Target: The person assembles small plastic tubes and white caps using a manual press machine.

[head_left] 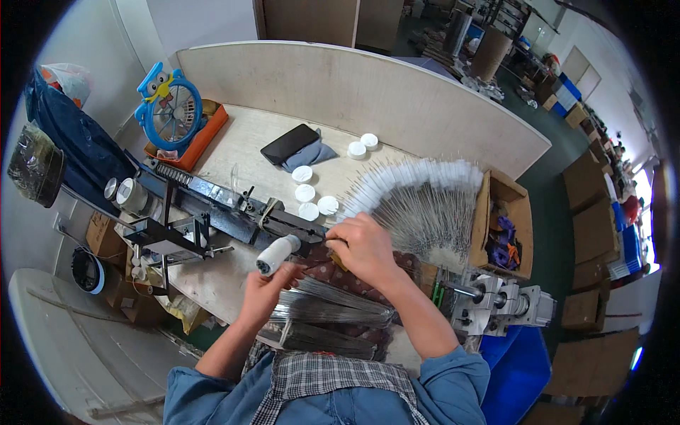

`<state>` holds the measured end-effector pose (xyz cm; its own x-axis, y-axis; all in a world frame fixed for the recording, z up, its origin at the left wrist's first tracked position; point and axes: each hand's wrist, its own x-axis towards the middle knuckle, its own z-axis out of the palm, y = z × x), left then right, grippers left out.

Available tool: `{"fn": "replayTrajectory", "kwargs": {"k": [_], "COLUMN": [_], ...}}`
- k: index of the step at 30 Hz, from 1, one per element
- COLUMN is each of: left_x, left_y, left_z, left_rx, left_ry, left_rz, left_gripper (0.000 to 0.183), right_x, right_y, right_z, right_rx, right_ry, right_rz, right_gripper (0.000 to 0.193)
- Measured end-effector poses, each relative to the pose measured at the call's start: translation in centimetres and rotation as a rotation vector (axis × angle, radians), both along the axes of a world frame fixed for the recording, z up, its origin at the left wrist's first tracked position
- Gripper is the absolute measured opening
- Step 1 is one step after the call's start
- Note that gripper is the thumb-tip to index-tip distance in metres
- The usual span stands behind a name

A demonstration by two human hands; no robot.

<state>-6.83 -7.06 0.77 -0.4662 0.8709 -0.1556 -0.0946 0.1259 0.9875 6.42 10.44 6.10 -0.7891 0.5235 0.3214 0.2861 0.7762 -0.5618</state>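
Observation:
My left hand is closed, fingertips pinched beside a white cylinder that partly overlaps it; what they pinch is too small to make out. Close to the end of a long dark metal machine, my right hand is closed too, thumb against fingers, and its grip hides whatever is inside. Below both hands, bundles of thin metal wires lie across a dark dotted cloth. Beyond the right hand, many thin wires with white tufted ends are spread in a fan on the table.
Several round white pieces and a black phone on a grey cloth lie behind the machine. A cardboard box holds purple things. A motorised metal unit stands at right above a blue bin. A blue fan stands far left.

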Motion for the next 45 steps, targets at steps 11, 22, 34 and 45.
{"fn": "replayTrajectory", "kwargs": {"k": [11,22,34,45], "left_x": [0.3,2.9,-5.6,-11.3], "left_y": [4.0,4.5,-1.6,-7.1], "left_z": [-0.7,-4.1,-4.7,-6.3], "left_rx": [-0.508,-0.014,-0.075,-0.013], "left_ry": [0.638,0.103,-0.309,-0.612], "left_rz": [-0.137,-0.104,0.353,0.653], "left_gripper": [0.059,0.019,0.027,0.021], "right_x": [-0.7,5.8,5.2,4.0], "right_y": [-0.4,-2.4,-2.8,-3.8], "right_z": [0.5,-2.2,-4.0,-2.9], "right_rx": [0.028,-0.061,-0.01,-0.111], "right_ry": [-0.087,0.026,-0.085,-0.124], "right_rz": [-0.053,0.005,0.05,0.033], "right_gripper": [0.01,0.018,0.017,0.014]}}
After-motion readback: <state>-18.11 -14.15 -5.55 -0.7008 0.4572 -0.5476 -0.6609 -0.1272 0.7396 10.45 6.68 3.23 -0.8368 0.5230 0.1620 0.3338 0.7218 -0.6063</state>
